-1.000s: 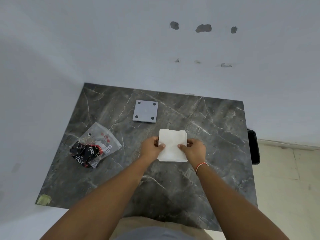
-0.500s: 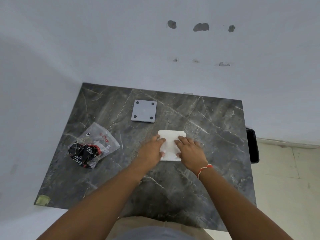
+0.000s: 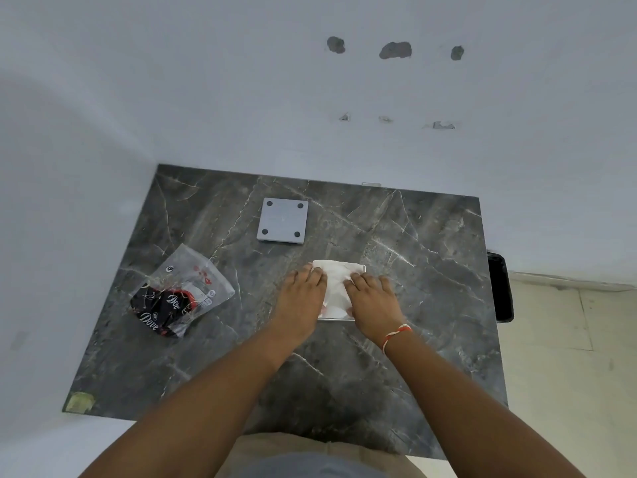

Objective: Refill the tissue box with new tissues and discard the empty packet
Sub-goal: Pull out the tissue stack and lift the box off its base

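A white stack of tissues (image 3: 337, 279) lies in a shallow tissue box whose pale rim (image 3: 336, 319) shows at the near edge, in the middle of the dark marble table (image 3: 431, 277). My left hand (image 3: 303, 294) lies flat on the stack's left side. Flat on its right side is my right hand (image 3: 374, 301), with a red-and-white thread on the wrist. Both press down with fingers stretched forward. The box's grey square lid (image 3: 282, 220) with dark pads at its corners lies behind the stack. The crumpled clear-and-black empty packet (image 3: 179, 294) lies at the left.
White walls close the table in at the back and left. A black bin (image 3: 499, 288) stands on the floor past the table's right edge. A small yellowish patch (image 3: 80, 401) marks the near left corner.
My hands gripped the tissue stack by its sides and lowered it. Now both palms have slid on top and press it flat into the box.
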